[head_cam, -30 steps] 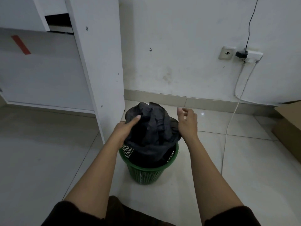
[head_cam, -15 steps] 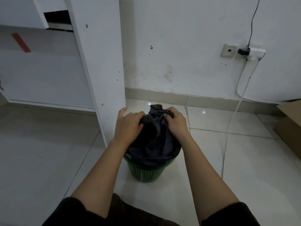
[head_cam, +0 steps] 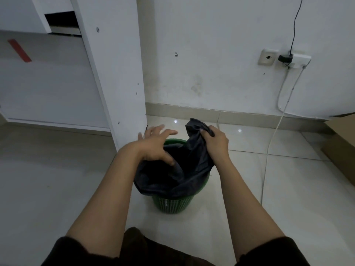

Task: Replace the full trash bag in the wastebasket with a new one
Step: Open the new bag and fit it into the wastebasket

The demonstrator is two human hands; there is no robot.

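Early stage. Black trash bag [head_cam: 184, 169] sits inside the green mesh wastebasket [head_cam: 172, 203], its near edge draped over the rim. Right hand [head_cam: 216, 144] clenches the bag's gathered top above the wastebasket's far side. Left hand [head_cam: 156, 144] hovers over the wastebasket, fingers spread, grasping nothing. Left to do, as I judge it: lift the bag out and fit a new one; no new bag in view.

My right hand [head_cam: 216, 144] grips the gathered top of the black trash bag [head_cam: 184, 169] — it sits in the green wastebasket [head_cam: 172, 203] on the tiled floor [head_cam: 288, 189]. My left hand [head_cam: 155, 145] hovers with fingers spread, thumb touching the bag's edge.
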